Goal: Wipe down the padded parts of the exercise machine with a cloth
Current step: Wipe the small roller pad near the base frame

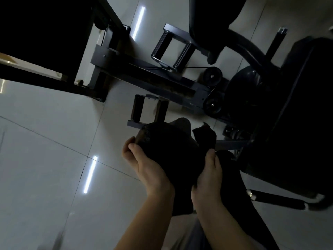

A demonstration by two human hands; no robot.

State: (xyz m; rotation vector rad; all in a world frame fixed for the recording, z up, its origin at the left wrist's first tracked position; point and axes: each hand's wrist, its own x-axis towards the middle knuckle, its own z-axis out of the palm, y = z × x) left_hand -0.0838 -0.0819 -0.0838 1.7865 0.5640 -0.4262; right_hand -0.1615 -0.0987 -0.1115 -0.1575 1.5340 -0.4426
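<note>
Gripping dark cloth [169, 156] with both hands, lower centre | left hand [144, 165] curling round its left edge | right hand [209, 174] pinching its right side | hovering above tiled floor [45, 150], left of padded seat [302, 105]

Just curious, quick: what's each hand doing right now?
Left hand: closed on the cloth.
Right hand: closed on the same cloth.
</note>
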